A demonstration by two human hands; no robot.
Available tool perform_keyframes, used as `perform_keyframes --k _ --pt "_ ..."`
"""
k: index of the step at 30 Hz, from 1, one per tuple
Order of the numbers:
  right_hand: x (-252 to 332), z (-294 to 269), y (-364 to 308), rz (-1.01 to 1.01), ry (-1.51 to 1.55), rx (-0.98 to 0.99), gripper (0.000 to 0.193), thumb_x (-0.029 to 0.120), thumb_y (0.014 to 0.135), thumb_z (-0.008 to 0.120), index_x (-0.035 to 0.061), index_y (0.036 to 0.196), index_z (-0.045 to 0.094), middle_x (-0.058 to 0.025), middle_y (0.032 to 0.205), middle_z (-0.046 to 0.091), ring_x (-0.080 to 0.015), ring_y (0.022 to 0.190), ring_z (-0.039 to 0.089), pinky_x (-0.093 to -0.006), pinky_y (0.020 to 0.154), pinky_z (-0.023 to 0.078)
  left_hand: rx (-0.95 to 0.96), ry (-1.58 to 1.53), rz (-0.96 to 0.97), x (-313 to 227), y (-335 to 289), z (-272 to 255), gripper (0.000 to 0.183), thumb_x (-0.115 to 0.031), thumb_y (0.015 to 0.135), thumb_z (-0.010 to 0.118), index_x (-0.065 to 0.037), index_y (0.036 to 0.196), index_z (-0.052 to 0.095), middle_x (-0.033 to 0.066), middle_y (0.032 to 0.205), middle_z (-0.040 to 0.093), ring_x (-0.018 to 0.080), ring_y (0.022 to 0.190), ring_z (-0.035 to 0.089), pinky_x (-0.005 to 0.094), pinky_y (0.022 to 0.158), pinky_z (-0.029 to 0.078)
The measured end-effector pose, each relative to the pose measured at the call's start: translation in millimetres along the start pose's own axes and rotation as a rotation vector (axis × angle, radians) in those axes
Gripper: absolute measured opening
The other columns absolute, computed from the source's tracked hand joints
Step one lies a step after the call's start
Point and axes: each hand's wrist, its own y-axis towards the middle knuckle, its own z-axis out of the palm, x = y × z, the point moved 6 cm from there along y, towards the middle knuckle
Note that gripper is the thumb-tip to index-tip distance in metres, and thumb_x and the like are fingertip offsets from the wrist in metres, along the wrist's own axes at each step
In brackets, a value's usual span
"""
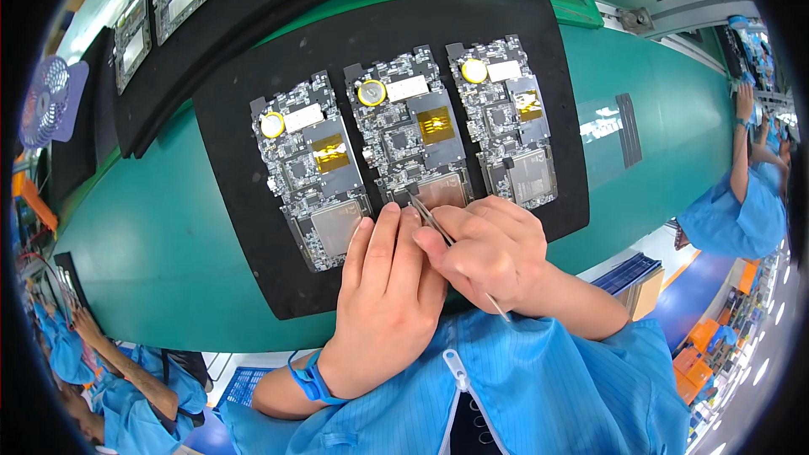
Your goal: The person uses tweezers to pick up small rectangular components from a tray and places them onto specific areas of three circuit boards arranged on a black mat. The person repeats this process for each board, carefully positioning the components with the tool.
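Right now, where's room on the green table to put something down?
Bare green table lies left of the black mat, and right of it, below the dark strip. The mat's crowded with three circuit boards; the left hand and right hand, holding tweezers, are at the middle board.

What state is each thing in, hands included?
Left board: flat on black mat
Middle board: flat on mat
Right board: flat on mat
Tweezers: held, tips at middle board
Left hand: fingers extended at middle board
Right hand: closed around tweezers
Jacket zip: partly open
Fan: spinning or not, unclear
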Motion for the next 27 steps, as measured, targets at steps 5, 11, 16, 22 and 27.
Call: perform_keyframes --k 5,11,16,22,27 --pt "-3 -1 -8 -0.041 0.030 -0.062 0.022 0.013 0.081 0.068 0.0041 0.094 0.054 -0.0137 0.081 0.066 -0.0204 0.061 0.063 -0.0300 0.052 0.046 0.027 0.018 -0.001 -3 4 -1 0.037 -0.016 0.080 0.064 0.007 0.108 0.065 0.0237 0.119 0.059 0.0387 0.118 0.055 0.0529 0.101 0.043" --pt "-35 -49 -22 0.573 0.627 -0.431 0.021 -0.004 0.090 0.065 0.0034 0.092 0.045 -0.0123 0.075 0.065 -0.0136 0.064 0.066 -0.0251 0.051 0.053 0.162 -0.040 -0.026 -1 17 -14 0.044 -0.016 0.076 0.074 0.007 0.112 0.063 0.0235 0.121 0.055 0.0401 0.114 0.054 0.0527 0.099 0.042" --pt "-58 -56 -25 0.790 0.831 -0.384 0.028 -0.002 0.092 0.064 0.0011 0.102 0.039 -0.0133 0.086 0.065 -0.0120 0.070 0.067 -0.0218 0.058 0.057 0.201 -0.116 -0.035 -1 29 -20 0.044 -0.014 0.075 0.078 0.008 0.109 0.062 0.0244 0.122 0.052 0.0418 0.110 0.053 0.0467 0.091 0.046" --pt "-59 -51 -31 0.685 0.846 -0.371 0.026 -0.001 0.092 0.064 0.0015 0.101 0.040 -0.0122 0.085 0.064 -0.0110 0.069 0.066 -0.0208 0.057 0.055 0.089 -0.198 -0.170 4 37 -12 0.028 -0.008 0.074 0.078 0.000 0.096 0.062 0.0221 0.118 0.053 0.0377 0.099 0.056 0.0439 0.085 0.048" --pt "-128 -142 -57 0.859 0.672 -0.610 0.022 0.011 0.097 0.061 0.0045 0.102 0.041 -0.0113 0.076 0.065 -0.0145 0.059 0.065 -0.0223 0.052 0.051 0.169 -0.041 -0.080 -3 44 -20 0.026 -0.012 0.079 0.073 -0.001 0.099 0.061 0.0185 0.112 0.056 0.0373 0.100 0.056 0.0451 0.086 0.046"
